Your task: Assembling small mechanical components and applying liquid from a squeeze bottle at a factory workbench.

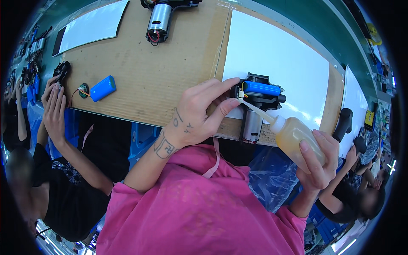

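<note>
My left hand (197, 112) pinches the left end of a black plastic housing (265, 101) between thumb and fingers, at the front edge of the work table. A blue battery pack (262, 88) lies in the housing, and a silver motor (252, 124) hangs below it. A small white connector with thin wires shows beside my left fingertips. My right hand (318, 159) is wrapped round a squeeze bottle (297, 138) of yellowish liquid. The bottle is tilted, and its thin white nozzle (259, 111) points at the connector; whether it touches cannot be seen.
Beneath the housing lies a white sheet (276, 51) on the cardboard-covered table (170, 72). Another motor assembly (160, 23) lies at the far side. Left of me are a blue battery (103, 88) with a green round board (84, 90) and a co-worker's hands (54, 104) on a black part.
</note>
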`<state>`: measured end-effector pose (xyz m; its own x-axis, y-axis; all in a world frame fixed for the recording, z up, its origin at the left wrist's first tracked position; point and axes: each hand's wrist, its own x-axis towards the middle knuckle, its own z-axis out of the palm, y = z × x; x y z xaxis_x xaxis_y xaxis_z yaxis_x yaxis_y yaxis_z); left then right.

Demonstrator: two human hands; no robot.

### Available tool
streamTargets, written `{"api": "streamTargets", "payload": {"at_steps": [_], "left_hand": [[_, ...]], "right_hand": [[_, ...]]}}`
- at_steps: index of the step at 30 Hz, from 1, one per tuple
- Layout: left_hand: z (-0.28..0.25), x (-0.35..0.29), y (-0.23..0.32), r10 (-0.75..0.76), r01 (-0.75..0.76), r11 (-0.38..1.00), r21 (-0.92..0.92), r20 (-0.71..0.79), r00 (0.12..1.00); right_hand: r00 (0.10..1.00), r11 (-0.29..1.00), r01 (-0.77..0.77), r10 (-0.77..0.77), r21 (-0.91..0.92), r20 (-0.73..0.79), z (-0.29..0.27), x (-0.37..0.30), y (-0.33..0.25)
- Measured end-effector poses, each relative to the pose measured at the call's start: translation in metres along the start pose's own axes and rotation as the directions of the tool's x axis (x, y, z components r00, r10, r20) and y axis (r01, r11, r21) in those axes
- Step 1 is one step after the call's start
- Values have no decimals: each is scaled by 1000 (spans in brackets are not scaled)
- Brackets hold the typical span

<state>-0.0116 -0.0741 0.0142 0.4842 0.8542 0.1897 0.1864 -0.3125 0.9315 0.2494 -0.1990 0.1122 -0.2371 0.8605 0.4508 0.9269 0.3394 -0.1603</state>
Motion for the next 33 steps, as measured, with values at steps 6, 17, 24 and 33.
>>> {"api": "streamTargets", "payload": {"at_steps": [6, 17, 24, 33], "left_hand": [[0, 0, 1, -6, 6, 1000, 1, 7, 1000], [3, 1, 4, -21, 21, 1000, -3, 16, 1000], [6, 4, 4, 124, -118, 989, 87, -70, 990], [6, 7, -1, 250, -246, 953, 177, 1, 968]], "right_hand": [[1000, 1000, 6, -6, 3, 1, 1, 1, -2], [829, 735, -343, 530, 585, -179, -4, -61, 95], [692, -554, 52, 621, 831, 370, 49, -52, 100], [751, 618, -492, 657, 614, -60, 78, -36, 70]]}}
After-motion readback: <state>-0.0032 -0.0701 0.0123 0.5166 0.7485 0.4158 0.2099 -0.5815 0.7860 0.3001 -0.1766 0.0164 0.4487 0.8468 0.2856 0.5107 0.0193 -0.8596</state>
